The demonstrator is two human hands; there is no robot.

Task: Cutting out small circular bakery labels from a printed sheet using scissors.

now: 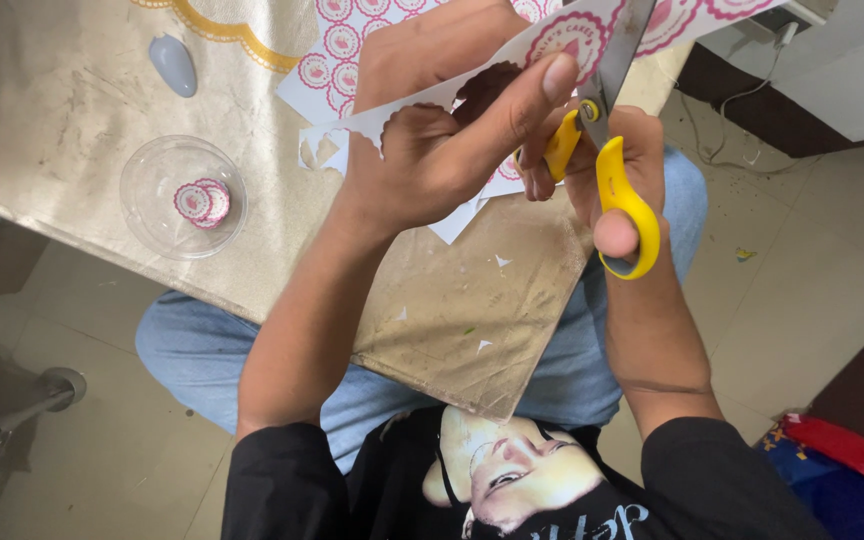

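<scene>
My left hand (432,150) grips a white paper sheet (552,40) printed with round pink scalloped stickers and holds it above the table. My right hand (622,170) has its fingers through the yellow handles of a pair of scissors (607,110). The scissor blades point up and bite into the paper sheet beside a pink sticker. Another sheet of the same stickers (337,60) lies flat on the table under my left hand.
A clear plastic bowl (147,215) with cut-out pink stickers (202,200) stands on the gold-covered table (62,110). A pale blue oval object (173,64) lies farther back. Paper scraps (500,262) dot the table. Cables (742,100) run across the tiled floor at right.
</scene>
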